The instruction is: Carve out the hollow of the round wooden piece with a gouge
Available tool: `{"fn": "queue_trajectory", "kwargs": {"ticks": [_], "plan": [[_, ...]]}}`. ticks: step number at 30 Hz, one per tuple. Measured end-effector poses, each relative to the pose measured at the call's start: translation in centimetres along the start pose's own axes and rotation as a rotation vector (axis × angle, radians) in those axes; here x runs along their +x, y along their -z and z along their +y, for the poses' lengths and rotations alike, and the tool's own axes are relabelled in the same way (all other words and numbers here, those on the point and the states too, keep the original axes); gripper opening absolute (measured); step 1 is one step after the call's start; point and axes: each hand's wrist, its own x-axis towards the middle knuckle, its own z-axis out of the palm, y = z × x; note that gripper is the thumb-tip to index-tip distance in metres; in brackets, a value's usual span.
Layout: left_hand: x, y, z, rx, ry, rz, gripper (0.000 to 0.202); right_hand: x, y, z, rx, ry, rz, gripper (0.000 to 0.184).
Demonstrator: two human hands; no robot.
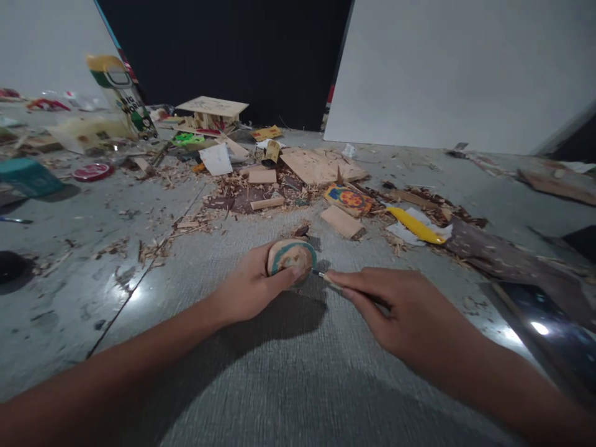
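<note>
My left hand (254, 279) grips a round wooden disc (293, 256) by its left side, thumb across its face. The face carries a teal painted ring around a bare, rough-looking wood centre. From the right, my right hand (391, 304) pinches a slim paintbrush (321, 274) between thumb and fingers. Its dark tip meets or nearly meets the disc's right edge; contact is hard to make out. Most of the brush handle is hidden by the fingers. Both hands are above the grey floor (279, 385).
Wood shavings and scraps surround a wooden board (321, 166) ahead. Nearby lie a small wood block (342, 221), a painted piece (349, 198) and a yellow cutter (414, 225). A phone-like dark slab (549, 323) lies right; a bottle (121, 96) and teal container (30, 177) stand left.
</note>
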Motion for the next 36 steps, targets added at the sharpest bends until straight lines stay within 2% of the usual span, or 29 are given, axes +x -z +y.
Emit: {"fn": "queue_trajectory", "kwargs": {"ticks": [6, 12, 18, 23, 25, 31, 36], "plan": [[-0.1, -0.1, 0.2, 0.048, -0.005, -0.003, 0.03, -0.4, -0.9, -0.1, -0.024, 0.011, -0.007, 0.038], [0.1, 0.0, 0.0, -0.013, -0.024, 0.01, 0.03, -0.3, -2.5, -0.4, -0.037, 0.084, 0.103, 0.037], [0.5, 0.3, -0.4, -0.182, 0.05, 0.039, 0.023, -0.5, -4.1, 0.8, 0.042, 0.176, 0.222, 0.033], [0.7, 0.3, -1.0, -0.374, 0.13, 0.047, 0.035, -0.2, -4.3, 1.4, 0.043, 0.224, 0.238, 0.036], [0.8, 0.4, -1.3, -0.393, 0.118, 0.037, 0.036, -0.1, -4.1, 1.4, 0.049, 0.21, 0.243, 0.036], [0.7, 0.5, -1.5, -0.204, 0.033, 0.072, 0.024, -0.1, -2.7, 0.9, 0.066, 0.104, 0.177, 0.034], [0.5, 0.5, -0.8, -0.069, 0.008, 0.062, 0.025, -0.2, -2.1, 0.3, 0.041, 0.069, 0.125, 0.036]]}}
